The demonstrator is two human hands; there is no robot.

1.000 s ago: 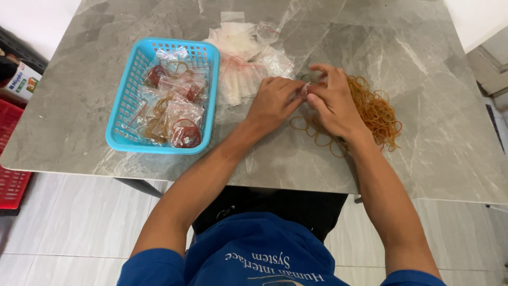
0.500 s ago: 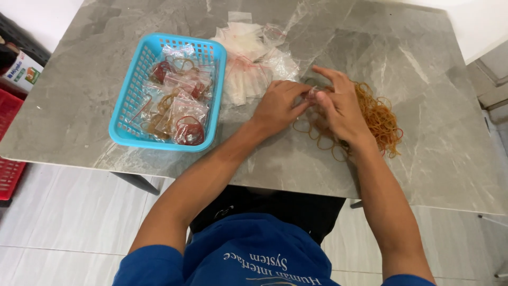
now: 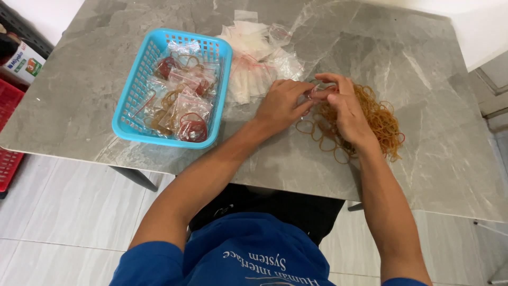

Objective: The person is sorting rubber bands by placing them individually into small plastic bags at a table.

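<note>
Marble-patterned grey tabletop (image 3: 402,63) filled most of what I saw, with white floor tiles (image 3: 58,212) below its near edge and a red crate (image 3: 9,159) at the far left. On the table's left part sat my blue plastic basket (image 3: 132,108), holding several small clear bags already stuffed with red and tan rubber bands (image 3: 191,127). Just beyond the basket's right rim lay a loose stack of empty clear zip bags (image 3: 254,50) with red seal strips. To the right of that, a tangled heap of orange rubber bands (image 3: 378,119) spread over the stone, partly under my right wrist, with a few single loops lying apart on the near side. My left hand (image 3: 280,106) and right hand (image 3: 346,111) met above the heap's left edge, fingertips pressed together and pinching a small clear bag (image 3: 316,92) between them. Whether any band was already inside that bag, I could not tell.
</note>
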